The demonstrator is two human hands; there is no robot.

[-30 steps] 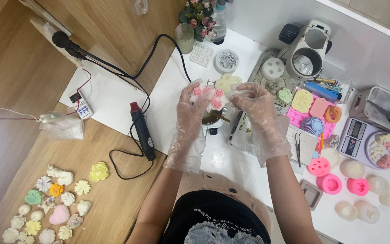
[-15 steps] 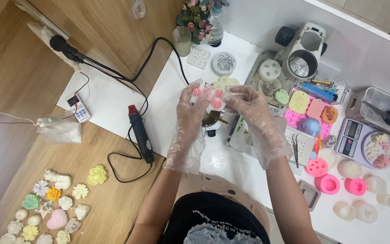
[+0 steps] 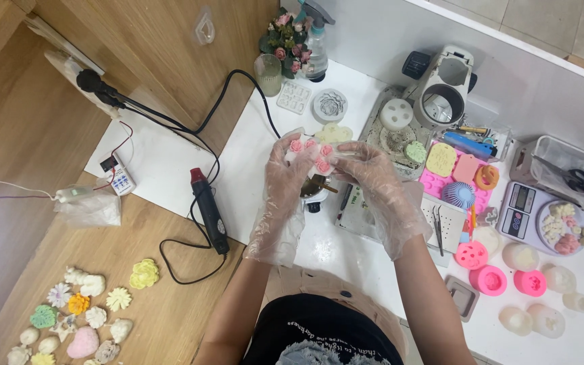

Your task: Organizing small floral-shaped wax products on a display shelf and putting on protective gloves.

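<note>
A clear flexible mould filled with pink rose-shaped casts is held up above the white counter, pinched between both hands in loose clear plastic gloves. The left hand grips its left edge with curled fingers; the right hand closes on its right edge. A small dark melting pot sits directly beneath, and a black heat gun lies near the counter's left edge.

I'm at a small home craft workshop for moulded ornaments. My white desk is crowded with pink silicone moulds, a digital scale, a heat gun, tweezers and a spray bottle. Finished flower and heart castings lie spread on the wooden surface beside it.
</note>
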